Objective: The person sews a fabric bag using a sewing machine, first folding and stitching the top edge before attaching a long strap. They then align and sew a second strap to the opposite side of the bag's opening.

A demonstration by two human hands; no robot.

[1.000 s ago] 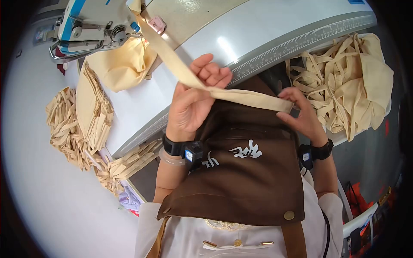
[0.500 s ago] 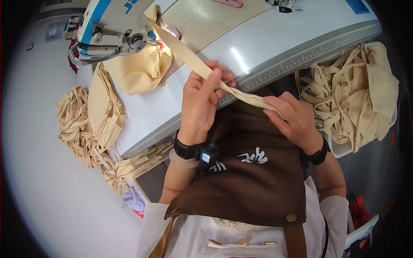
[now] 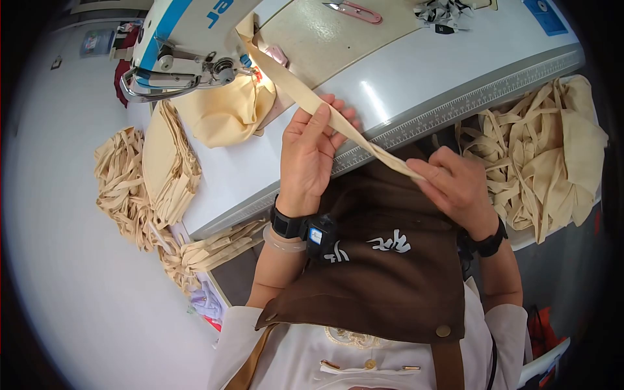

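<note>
A long cream fabric strap (image 3: 291,84) runs from beside the sewing machine (image 3: 195,49) down to my two hands. My left hand (image 3: 309,146) pinches the strap between thumb and fingers above the table's front edge. Farther down and to the right, my right hand (image 3: 458,188) is closed on the strap's lower end, which looks folded or twisted narrow there. The stretch between the hands is fairly taut. Under the machine's lit needle area lies a bunched cream fabric piece (image 3: 224,110); whether the strap joins it is hidden.
A ruler strip (image 3: 448,107) lines the table's front edge. Pink thread snips (image 3: 356,11) and black-and-white labels (image 3: 445,13) lie at the back. A stack of cream fabric pieces (image 3: 170,162) and bundled straps (image 3: 120,182) are at left. A bin at right holds cream straps and fabric (image 3: 536,162).
My right hand has moved slightly down and right, and the strap between my hands is straighter and less bunched. My left hand keeps its pinch. The whole view has shifted a little.
</note>
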